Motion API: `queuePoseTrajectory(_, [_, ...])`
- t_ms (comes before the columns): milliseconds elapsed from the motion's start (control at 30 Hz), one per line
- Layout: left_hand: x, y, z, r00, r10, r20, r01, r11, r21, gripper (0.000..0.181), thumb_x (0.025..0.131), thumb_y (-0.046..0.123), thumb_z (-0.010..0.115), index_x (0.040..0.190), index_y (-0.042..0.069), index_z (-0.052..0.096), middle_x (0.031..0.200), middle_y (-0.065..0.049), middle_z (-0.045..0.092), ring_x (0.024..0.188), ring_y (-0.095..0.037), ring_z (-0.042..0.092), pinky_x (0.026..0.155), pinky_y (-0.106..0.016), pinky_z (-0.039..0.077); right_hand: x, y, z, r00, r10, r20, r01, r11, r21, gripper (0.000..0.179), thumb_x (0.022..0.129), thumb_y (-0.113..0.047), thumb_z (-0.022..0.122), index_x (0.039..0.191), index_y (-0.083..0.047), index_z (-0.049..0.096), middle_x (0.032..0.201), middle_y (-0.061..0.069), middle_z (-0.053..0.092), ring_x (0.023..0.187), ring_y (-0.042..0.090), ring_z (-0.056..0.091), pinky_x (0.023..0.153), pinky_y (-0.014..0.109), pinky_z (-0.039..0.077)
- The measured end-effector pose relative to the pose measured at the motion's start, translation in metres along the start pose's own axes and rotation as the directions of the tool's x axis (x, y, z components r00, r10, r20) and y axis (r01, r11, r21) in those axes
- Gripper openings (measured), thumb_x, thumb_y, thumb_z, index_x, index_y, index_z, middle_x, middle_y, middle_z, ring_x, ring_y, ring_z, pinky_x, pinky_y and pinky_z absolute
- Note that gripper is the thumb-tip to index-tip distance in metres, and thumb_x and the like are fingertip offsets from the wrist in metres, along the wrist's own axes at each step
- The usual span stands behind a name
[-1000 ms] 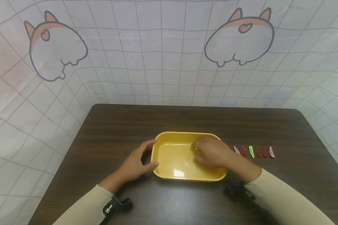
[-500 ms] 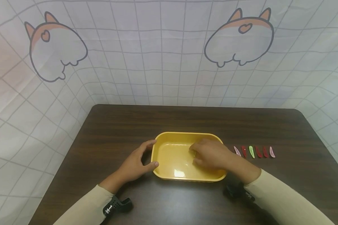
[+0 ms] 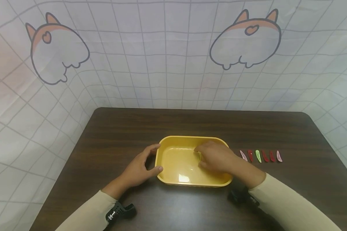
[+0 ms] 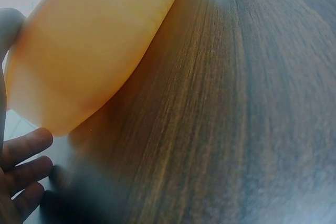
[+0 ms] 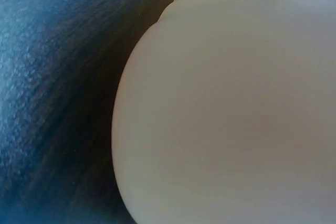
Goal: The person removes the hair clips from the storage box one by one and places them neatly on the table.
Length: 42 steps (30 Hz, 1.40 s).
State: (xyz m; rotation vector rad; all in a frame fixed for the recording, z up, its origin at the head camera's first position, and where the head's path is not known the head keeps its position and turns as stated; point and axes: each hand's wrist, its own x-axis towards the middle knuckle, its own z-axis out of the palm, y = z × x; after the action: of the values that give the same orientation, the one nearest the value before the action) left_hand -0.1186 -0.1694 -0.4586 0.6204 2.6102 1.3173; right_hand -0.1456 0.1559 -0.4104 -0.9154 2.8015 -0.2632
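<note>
A yellow plastic basin (image 3: pixel 176 160) sits mid-table. My left hand (image 3: pixel 137 168) holds its left end, thumb (image 3: pixel 156 170) at the near rim and index finger at the far left corner. In the left wrist view, the basin's outer wall (image 4: pixel 94 51) looks orange, and several fingertips (image 4: pixel 39 139) curl below it. My right hand (image 3: pixel 215 157) reaches inside the basin's right half with bent fingers pointing down and left. A yellow patch shows between its finger and thumb; I cannot tell if they pinch anything. The right wrist view is mostly filled by the basin's pale-looking wall (image 5: pixel 220 119).
Right of the basin several snap hair clips lie in a row on the dark wooden table (image 3: pixel 127 128), among them a lime green clip (image 3: pixel 258 156), dark red clips (image 3: pixel 265 156) and a pink clip (image 3: pixel 279 156). A grid-patterned white curtain (image 3: pixel 153 57) surrounds the table.
The right hand has shifted very slightly left within the basin, and a yellow-green bit at its fingertips a second ago is less distinct. Left hand, basin and row of clips stay in place.
</note>
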Motion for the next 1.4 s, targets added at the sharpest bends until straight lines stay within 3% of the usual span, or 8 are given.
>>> queuePoseTrajectory(500, [0.002,0.000,0.001,1.000,0.010,-0.001,-0.010,1.000,-0.017,0.077,0.089,0.045,0.077,0.154,0.033,0.038,0.138,0.005,0.060,0.138,-0.022,0.046,0.112,-0.059,0.034,0.002,0.002,0.002,0.999,-0.001,-0.049,-0.001,1.000,-0.030,0.034,0.083,-0.024,0.078,0.115,-0.014,0.072,0.102,-0.002,0.068,0.104,0.024,0.063,0.100,0.043,0.047])
queuePoseTrajectory(900, [0.002,0.001,0.001,1.000,-0.005,-0.003,0.005,1.000,-0.002,0.078,0.088,0.047,0.077,0.154,0.034,0.038,0.137,0.005,0.060,0.138,-0.023,0.047,0.112,-0.059,0.034,0.003,0.005,0.005,0.998,-0.010,-0.058,0.010,1.000,-0.003,0.038,0.077,-0.025,0.077,0.114,-0.016,0.073,0.108,-0.003,0.066,0.107,0.022,0.061,0.100,0.040,0.046])
queuePoseTrajectory(1200, [0.000,0.002,0.003,1.000,-0.010,-0.007,0.010,1.000,0.007,0.077,0.088,0.047,0.076,0.154,0.036,0.037,0.138,0.005,0.060,0.139,-0.024,0.046,0.112,-0.060,0.034,-0.001,0.012,0.002,0.976,-0.103,-0.192,0.122,0.988,0.091,0.038,0.075,-0.024,0.079,0.111,-0.013,0.076,0.105,-0.003,0.065,0.090,0.014,0.057,0.085,0.032,0.051])
queuePoseTrajectory(1400, [0.001,0.003,0.004,1.000,-0.006,-0.008,0.006,1.000,0.011,0.078,0.088,0.047,0.076,0.154,0.034,0.037,0.139,0.004,0.059,0.139,-0.024,0.046,0.112,-0.060,0.033,-0.009,0.014,-0.004,0.979,-0.088,-0.184,0.127,0.969,0.212,0.039,0.079,-0.026,0.081,0.114,-0.012,0.075,0.110,-0.004,0.062,0.090,0.013,0.066,0.082,0.029,0.055])
